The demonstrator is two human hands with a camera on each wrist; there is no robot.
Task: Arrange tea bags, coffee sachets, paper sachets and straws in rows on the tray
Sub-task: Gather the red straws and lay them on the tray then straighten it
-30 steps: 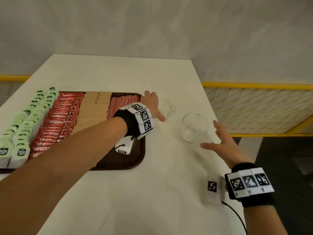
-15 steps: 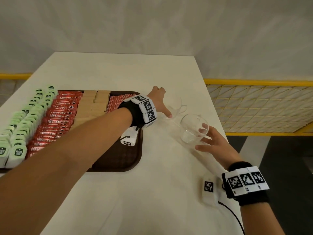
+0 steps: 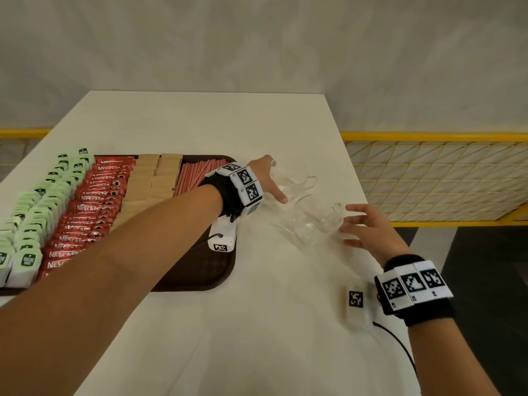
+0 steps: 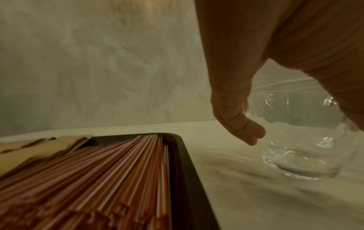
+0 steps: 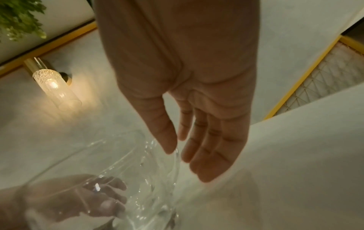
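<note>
Rows of tea bags (image 3: 31, 212), coffee sachets (image 3: 91, 207), paper sachets (image 3: 148, 181) and straws (image 3: 197, 174) fill the tray (image 3: 217, 270). Left hand (image 3: 267, 178), fingers loose, touches the far glass mug (image 3: 294, 178); right hand (image 3: 368, 227), fingers spread, reaches the near mug (image 3: 317, 224). The mugs could clink or tip.

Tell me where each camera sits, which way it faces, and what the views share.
Head: looks down at the table, tray and two glasses; both forearms show.
Left wrist: low beside the straws, facing the left hand at a glass.
Right wrist: along the right hand onto the nearer glass.
Shared: glasses, table.
</note>
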